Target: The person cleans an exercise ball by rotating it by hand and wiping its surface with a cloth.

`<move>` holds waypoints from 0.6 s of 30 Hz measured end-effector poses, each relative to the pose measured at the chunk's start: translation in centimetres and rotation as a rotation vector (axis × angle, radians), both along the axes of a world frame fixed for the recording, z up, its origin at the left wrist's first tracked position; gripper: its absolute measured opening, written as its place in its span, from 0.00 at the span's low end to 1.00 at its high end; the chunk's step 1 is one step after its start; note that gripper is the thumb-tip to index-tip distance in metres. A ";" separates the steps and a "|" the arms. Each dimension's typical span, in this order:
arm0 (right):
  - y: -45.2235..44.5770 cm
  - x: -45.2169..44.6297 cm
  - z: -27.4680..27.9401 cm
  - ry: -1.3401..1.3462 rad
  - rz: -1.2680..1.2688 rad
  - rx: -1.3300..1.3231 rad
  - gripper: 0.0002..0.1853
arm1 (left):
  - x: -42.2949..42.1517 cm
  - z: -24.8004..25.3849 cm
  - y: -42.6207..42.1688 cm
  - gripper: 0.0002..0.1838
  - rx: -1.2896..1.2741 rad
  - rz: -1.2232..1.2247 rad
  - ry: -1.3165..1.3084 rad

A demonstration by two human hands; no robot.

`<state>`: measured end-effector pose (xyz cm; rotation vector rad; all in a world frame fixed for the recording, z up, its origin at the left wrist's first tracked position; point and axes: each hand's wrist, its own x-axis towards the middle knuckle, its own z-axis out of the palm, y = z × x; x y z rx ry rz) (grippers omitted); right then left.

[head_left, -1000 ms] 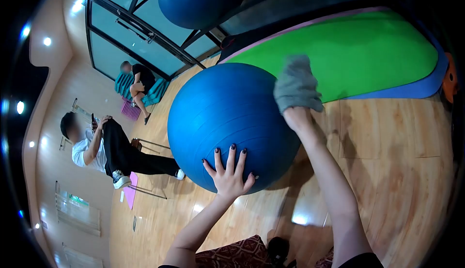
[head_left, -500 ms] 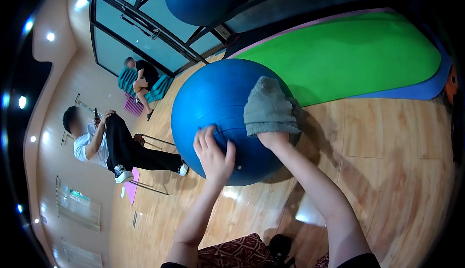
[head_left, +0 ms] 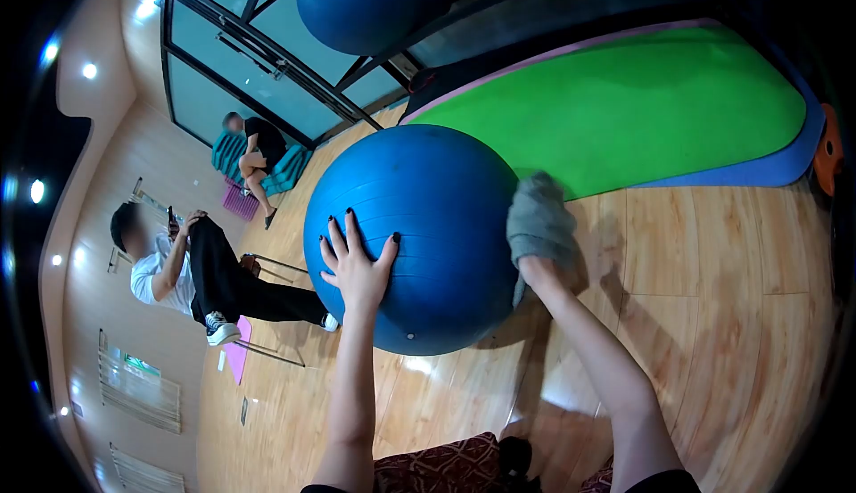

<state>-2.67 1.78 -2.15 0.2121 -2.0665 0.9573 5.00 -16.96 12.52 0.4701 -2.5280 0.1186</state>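
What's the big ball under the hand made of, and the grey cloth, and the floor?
The ball looks like smooth, rubbery plastic: it has a soft sheen and fine rings. The cloth seems to be soft fabric, maybe towelling, because it looks dull, fuzzy and creased. The floor looks like glossy wood, with grain and reflections, but it could be laminate.

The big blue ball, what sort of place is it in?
Probably an exercise studio, maybe for yoga: there's the large, round blue exercise ball, another round blue ball near the picture's top, and a long, flat green mat.
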 end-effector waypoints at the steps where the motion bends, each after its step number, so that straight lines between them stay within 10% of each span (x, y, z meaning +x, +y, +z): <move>1: -0.2 0.1 1.1 0.019 0.236 -0.221 0.19 | 0.1 0.0 -0.1 0.45 0.003 0.004 -0.005; 3: -1.2 -0.2 2.9 0.096 0.570 -0.404 0.23 | 0.7 0.2 0.0 0.45 -0.038 -0.040 -0.019; 8: -2.1 2.3 11.1 -0.115 0.500 0.085 0.32 | 1.9 -0.3 1.6 0.48 -0.147 -0.196 -0.063; 18: 1.9 -2.0 4.4 -0.366 0.405 -0.092 0.30 | 1.8 -0.2 3.8 0.46 -0.252 -0.263 -0.078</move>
